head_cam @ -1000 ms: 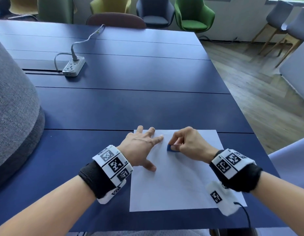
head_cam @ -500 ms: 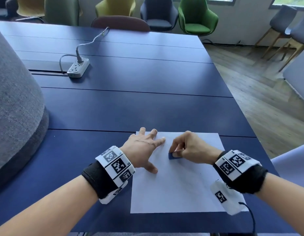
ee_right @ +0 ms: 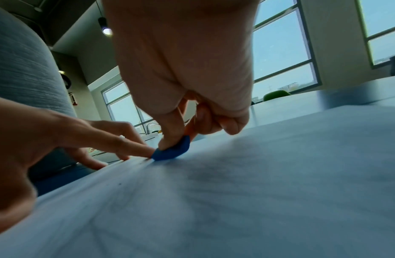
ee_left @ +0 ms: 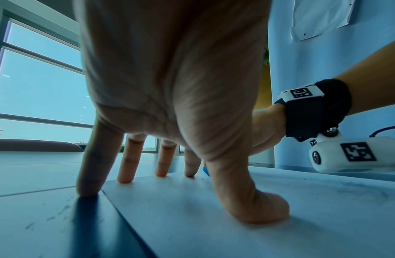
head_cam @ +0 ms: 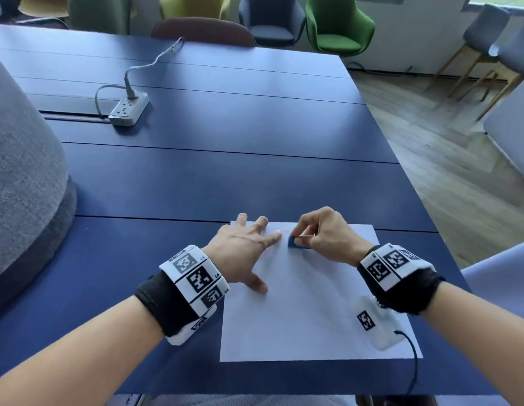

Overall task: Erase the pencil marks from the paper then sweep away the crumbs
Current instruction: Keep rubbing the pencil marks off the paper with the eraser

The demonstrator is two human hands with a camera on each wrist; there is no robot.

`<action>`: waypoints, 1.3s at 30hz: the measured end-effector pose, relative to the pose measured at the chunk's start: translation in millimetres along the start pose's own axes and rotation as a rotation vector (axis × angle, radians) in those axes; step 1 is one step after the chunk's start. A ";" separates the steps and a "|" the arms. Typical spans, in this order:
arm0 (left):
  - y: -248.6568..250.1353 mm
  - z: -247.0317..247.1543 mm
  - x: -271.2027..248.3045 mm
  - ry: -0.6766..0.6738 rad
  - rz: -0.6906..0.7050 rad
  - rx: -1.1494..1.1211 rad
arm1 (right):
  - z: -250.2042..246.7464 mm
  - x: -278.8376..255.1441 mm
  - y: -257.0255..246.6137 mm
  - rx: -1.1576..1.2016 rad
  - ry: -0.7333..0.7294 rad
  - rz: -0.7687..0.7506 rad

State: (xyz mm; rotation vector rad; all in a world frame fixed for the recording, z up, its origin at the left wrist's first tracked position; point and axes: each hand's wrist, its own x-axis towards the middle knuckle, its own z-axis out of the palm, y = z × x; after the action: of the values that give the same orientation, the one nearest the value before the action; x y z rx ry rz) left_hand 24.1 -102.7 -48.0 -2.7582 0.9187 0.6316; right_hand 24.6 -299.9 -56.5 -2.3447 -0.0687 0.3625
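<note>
Eraser point(head_cam: 296, 242) pinched in right grip point(head_cam: 328, 238) on paper point(head_cam: 307, 317) (left grip point(head_cam: 240, 253) flat, splayed).

Bare forearms, each wrist wrapped in a black fabric band point(head_cam: 167, 303) carrying white blocks printed with black square markers point(head_cam: 196, 278). A white camera housing point(head_cam: 375, 325), likewise marked, hangs under the right wrist, trailing a thin black cable point(head_cam: 414, 364).

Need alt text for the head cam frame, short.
Right hand pinches a blue eraser against a white sheet of paper on a dark blue table, while the left hand presses the sheet flat with spread fingers. A power strip lies farther back.
</note>
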 end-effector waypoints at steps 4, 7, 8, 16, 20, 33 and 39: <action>0.5 -1.2 0.0 -0.010 -0.008 -0.009 | -5.9 5.2 -4.4 -0.043 -0.111 0.006; -1.0 -0.2 -0.7 0.000 -0.012 -0.015 | -3.1 11.2 -6.8 -0.051 0.014 -0.024; -0.6 0.4 -0.4 0.003 -0.012 -0.018 | -2.4 8.4 -5.7 -0.042 0.004 -0.023; -0.2 0.3 1.4 -0.006 -0.009 -0.005 | -1.5 -3.8 -1.4 -0.044 -0.063 -0.037; 1.9 0.1 2.1 -0.010 -0.014 0.002 | 1.8 -16.4 -0.1 -0.072 -0.228 -0.048; 1.3 1.1 0.3 0.005 -0.014 -0.009 | 3.2 -15.2 -3.2 -0.157 -0.261 -0.125; 2.7 1.2 -1.7 0.013 -0.011 -0.024 | 6.0 -27.3 4.2 -0.138 -0.397 -0.123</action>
State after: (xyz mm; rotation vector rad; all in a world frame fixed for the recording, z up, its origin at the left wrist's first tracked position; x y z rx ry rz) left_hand 20.9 -103.6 -48.4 -2.7899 0.9042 0.6278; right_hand -3.6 -303.0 -56.9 -2.3554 -0.4381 0.7777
